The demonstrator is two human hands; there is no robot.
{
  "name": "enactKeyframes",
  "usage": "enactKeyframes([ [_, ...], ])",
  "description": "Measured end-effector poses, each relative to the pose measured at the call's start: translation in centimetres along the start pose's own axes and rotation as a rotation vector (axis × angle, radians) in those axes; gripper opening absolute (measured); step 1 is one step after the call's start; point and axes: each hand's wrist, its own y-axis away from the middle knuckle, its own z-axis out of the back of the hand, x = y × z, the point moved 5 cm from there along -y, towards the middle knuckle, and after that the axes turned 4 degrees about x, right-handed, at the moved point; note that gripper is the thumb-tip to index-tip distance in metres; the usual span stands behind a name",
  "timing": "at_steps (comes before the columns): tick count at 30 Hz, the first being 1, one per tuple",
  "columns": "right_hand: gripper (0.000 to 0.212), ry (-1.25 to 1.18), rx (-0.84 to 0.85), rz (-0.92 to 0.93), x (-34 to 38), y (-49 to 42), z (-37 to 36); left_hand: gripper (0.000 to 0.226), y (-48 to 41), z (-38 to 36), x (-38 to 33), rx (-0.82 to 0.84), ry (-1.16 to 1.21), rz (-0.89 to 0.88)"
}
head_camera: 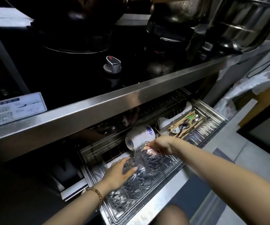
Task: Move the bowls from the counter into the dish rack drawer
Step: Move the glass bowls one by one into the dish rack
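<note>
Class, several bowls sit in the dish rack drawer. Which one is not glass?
The white ceramic bowl with blue flowers, tipped on its side behind the clear cut-glass bowl both hands hold; the others are transparent.

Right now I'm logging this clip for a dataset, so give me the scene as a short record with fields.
setting: open dish rack drawer under a steel counter edge
left hand: on the side of the glass bowl
right hand: grips the same bowl's rim
bowl state: tilted on edge over the rack wires
already racked: more glass bowls nearer the camera, white-and-blue bowl behind
cutlery tray: chopsticks and spoons, at the drawer's right end
wrist: bead bracelet on the left
</note>
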Motion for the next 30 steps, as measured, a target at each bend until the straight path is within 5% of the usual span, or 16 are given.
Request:
enactKeyframes([
  [16,0.023,0.087,0.246,-0.171,-3.4,-5.8,-2.0,0.071,-0.8,0.1,0.4,-0.026,-0.028,-0.010],
  [30,0.024,0.228,0.220,-0.168,-2.6,-3.1,-2.5,0.070,-0.4,0.4,0.1,-0.046,0.026,-0.010],
])
